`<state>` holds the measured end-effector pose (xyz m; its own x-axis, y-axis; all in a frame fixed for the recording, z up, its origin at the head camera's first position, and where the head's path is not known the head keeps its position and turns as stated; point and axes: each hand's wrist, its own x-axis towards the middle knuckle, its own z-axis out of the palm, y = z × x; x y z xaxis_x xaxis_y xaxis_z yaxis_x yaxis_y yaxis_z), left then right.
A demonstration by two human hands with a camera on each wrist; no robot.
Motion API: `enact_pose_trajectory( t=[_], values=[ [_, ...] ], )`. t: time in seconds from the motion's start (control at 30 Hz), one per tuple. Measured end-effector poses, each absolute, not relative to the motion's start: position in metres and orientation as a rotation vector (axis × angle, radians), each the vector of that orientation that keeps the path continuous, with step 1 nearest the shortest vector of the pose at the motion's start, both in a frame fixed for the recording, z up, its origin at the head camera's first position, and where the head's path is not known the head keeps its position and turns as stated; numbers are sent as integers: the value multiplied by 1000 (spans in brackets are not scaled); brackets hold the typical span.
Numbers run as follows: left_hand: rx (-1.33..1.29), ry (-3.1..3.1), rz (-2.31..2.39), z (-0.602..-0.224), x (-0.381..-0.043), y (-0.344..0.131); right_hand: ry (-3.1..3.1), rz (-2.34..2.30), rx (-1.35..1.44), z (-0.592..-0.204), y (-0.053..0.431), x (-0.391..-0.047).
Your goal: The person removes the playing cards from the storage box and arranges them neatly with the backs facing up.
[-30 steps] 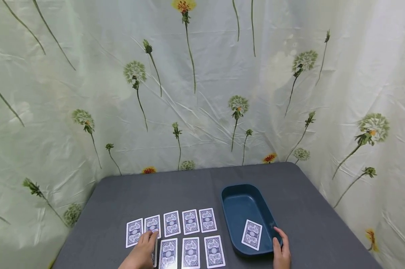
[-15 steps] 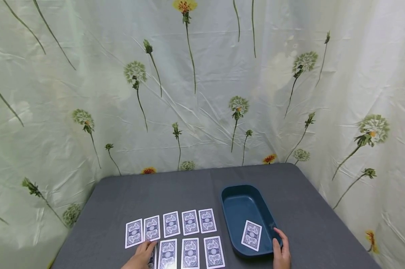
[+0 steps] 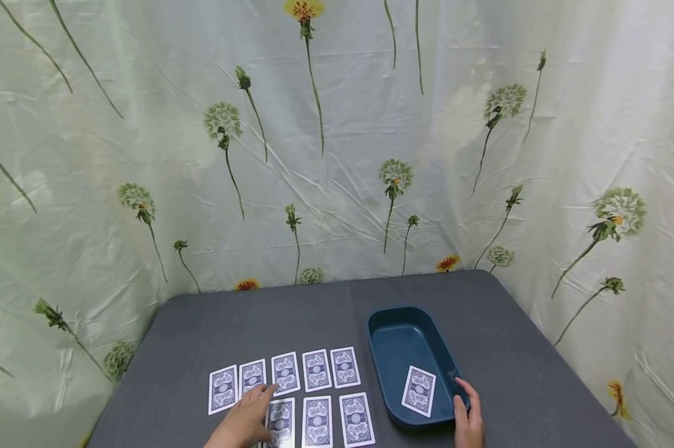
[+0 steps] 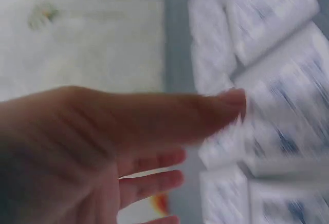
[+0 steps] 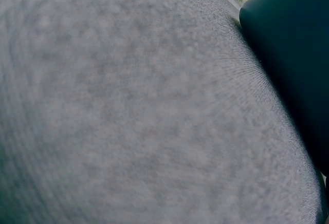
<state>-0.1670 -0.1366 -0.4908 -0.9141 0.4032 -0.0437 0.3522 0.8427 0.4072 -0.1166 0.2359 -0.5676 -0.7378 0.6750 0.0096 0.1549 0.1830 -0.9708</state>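
Playing cards lie face down in two rows on the grey table, including a back-row card (image 3: 285, 373) and a front-row card (image 3: 317, 420). Over the left end of the front row is my left hand (image 3: 243, 420), fingers spread, holding nothing. It partly covers another front-row card (image 3: 281, 415). The left wrist view, blurred by motion, has its straight thumb (image 4: 180, 116) overlapping the cards. At the right, my right hand (image 3: 469, 418) grips the near right corner of a dark teal tray (image 3: 377, 367). One face-down card (image 3: 419, 391) lies tilted inside the tray.
The grey-covered table (image 3: 270, 317) ends at a flower-printed curtain (image 3: 337, 186) behind it and along the sides. In the right wrist view, the tray's outer wall (image 5: 293, 54) rises beside the grey cloth (image 5: 144, 100).
My left hand drew slightly toward the near edge over the leftmost front-row card, then moved right and spread its fingers. My right hand, the tray and its card stay where they were.
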Motion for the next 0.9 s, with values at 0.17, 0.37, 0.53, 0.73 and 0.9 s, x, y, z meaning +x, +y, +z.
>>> enact_pose_trajectory(
  t=[0.17,0.37,0.53,0.73,0.9],
  values=[
    [912,2983,398,-460,-171,-80,-2026,1575,-782,-567,236,-117],
    [1254,2847,239,-451,-174,-7,-1997,1563,-750,-566,233,-117],
    [1538,2711,191,-466,-177,45,-2001,1567,-742,-565,233,-117],
    [1547,2657,113,-493,-189,83,-1981,1563,-684,-569,234,-116],
    [1493,2638,-54,-507,-202,103,-1966,1608,-691,-568,235,-115]
  ],
)
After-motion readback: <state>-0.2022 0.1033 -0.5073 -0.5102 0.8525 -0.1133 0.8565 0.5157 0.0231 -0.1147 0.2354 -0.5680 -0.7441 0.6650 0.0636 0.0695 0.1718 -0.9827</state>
